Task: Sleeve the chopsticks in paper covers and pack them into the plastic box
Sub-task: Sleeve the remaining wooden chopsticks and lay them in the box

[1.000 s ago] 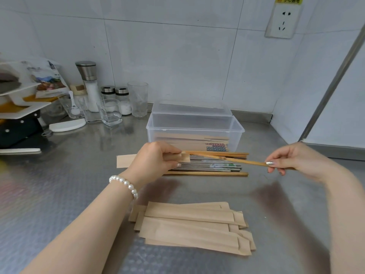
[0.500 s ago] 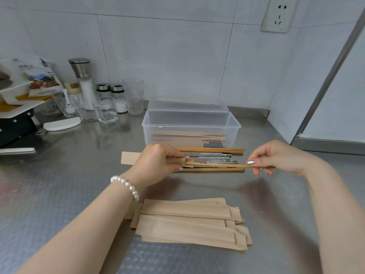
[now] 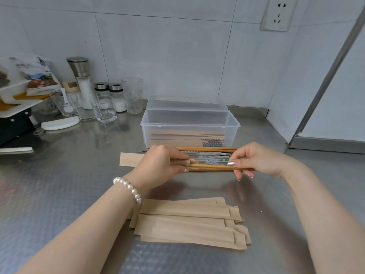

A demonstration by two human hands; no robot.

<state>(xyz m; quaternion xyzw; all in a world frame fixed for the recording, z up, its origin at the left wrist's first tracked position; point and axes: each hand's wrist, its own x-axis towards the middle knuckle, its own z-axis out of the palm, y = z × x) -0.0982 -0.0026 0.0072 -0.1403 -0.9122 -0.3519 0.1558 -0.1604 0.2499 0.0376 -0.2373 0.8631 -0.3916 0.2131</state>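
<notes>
My left hand (image 3: 161, 164) pinches the open end of a brown paper sleeve (image 3: 128, 162) that sticks out to its left. My right hand (image 3: 254, 160) grips the thick end of a wooden chopstick pair (image 3: 213, 166), whose tips sit inside the sleeve mouth. Behind the hands lie loose chopsticks (image 3: 209, 153), wooden and patterned, in a row on the counter. The clear plastic box (image 3: 233, 123) stands just beyond, lid back, with several sleeved pairs lying in it. A stack of empty paper sleeves (image 3: 187, 222) lies near me.
Steel counter (image 3: 59, 194) all around. At the back left stand a salt grinder (image 3: 82, 80), two shakers (image 3: 109, 93), glasses (image 3: 132, 94) and a white rack (image 3: 15, 99). A tiled wall with a socket (image 3: 278, 14) is behind; a metal frame (image 3: 324, 84) rises at the right.
My right hand has moved left toward my left hand, pushing the wooden chopsticks further into the sleeve. The left hand has kept its hold on the sleeve.
</notes>
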